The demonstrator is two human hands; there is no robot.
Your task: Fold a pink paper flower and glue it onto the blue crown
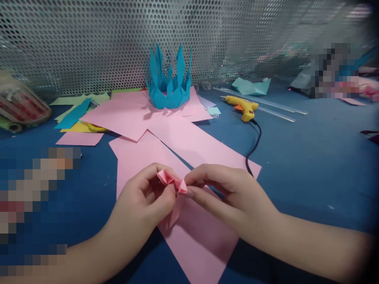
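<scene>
A small pink folded paper bow (181, 185) with a tail hanging below it is pinched between my two hands, above the pink sheets. My left hand (145, 201) grips it near the middle, thumb in front and fingers behind. At its right loop, the thumb and forefinger of my right hand (233, 193) press together on the paper. Large pink paper sheets (204, 236) lie beneath both hands. Farther back, a blue folded paper crown (169, 96) stands upright on more pink sheets.
A yellow glue gun (242, 107) lies at the right, its black cord running toward my right hand. Clear glue sticks (275, 112) and a teal folded paper (251, 86) are behind it. Paper scraps (79, 138) and a clear bag (23, 98) occupy the left. A perforated metal panel (103, 43) borders the back.
</scene>
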